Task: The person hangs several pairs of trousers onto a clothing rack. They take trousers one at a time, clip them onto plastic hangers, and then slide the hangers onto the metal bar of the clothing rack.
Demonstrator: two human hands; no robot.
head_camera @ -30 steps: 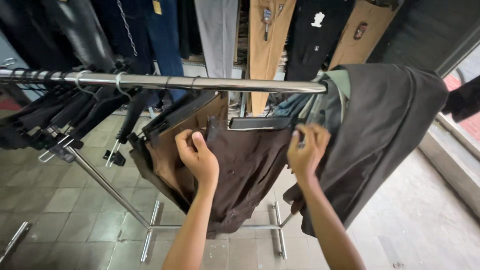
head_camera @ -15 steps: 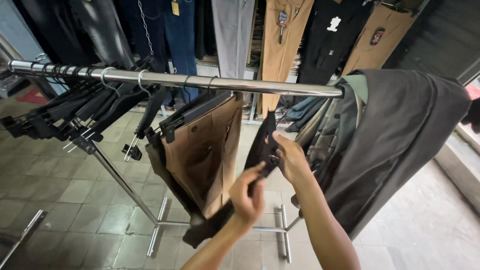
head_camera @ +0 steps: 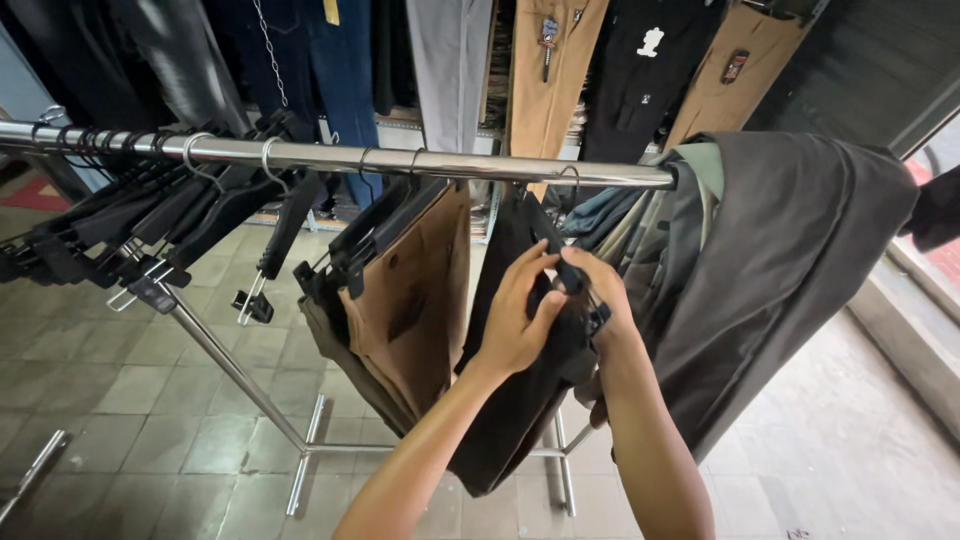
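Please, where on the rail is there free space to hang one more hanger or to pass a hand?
Bare rail lies between the brown trousers and the dark trousers held by the left hand and right hand. Empty hangers crowd the left; draped clothes cover the right end.

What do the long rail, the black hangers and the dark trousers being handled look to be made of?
The rail looks like polished metal: silvery, with bright highlights. The black hangers seem to be matte plastic with thin metal hooks. The dark trousers under both hands look like woven cloth, probably cotton: soft folds, no shine.
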